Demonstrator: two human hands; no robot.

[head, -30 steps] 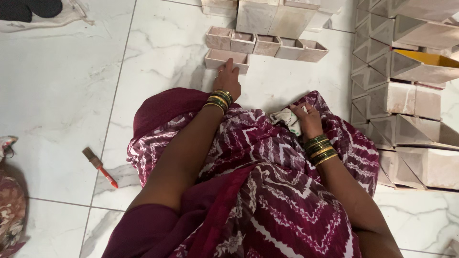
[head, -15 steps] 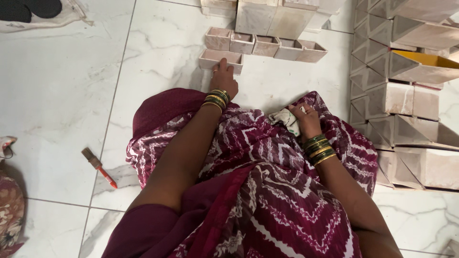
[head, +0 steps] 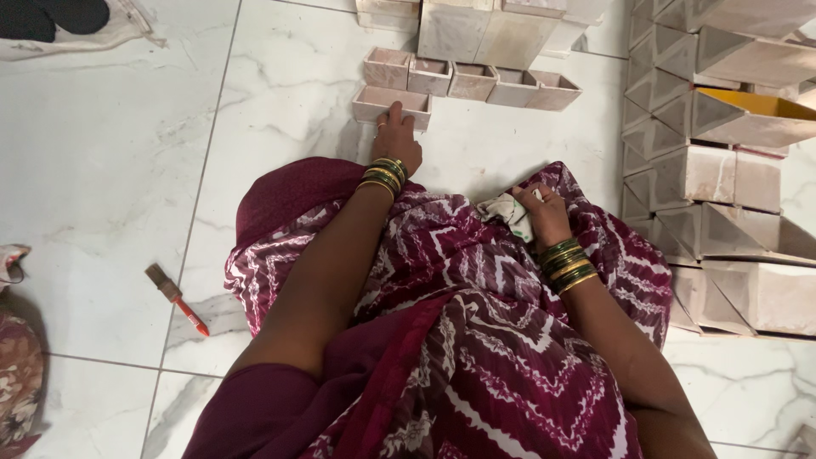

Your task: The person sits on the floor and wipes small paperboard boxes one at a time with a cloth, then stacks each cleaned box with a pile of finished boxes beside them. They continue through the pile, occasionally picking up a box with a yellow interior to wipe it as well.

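— Since a second ago your left hand (head: 396, 143) has slid a little further onto the near tray, hasn't it?

— Yes. Your fingers (head: 394, 115) lie flat and narrow on the shallow pinkish tray (head: 380, 102), which sits on the floor (head: 280, 93), long axis running left to right.

— And the right hand (head: 544, 217)?

— Closed around a crumpled white cloth (head: 508, 211) on your lap.

glossy veined marble floor (head: 110, 170), matt pale stone boxes (head: 391, 102), soft patterned cloth garment (head: 476, 340), wooden-handled brush (head: 176, 298)
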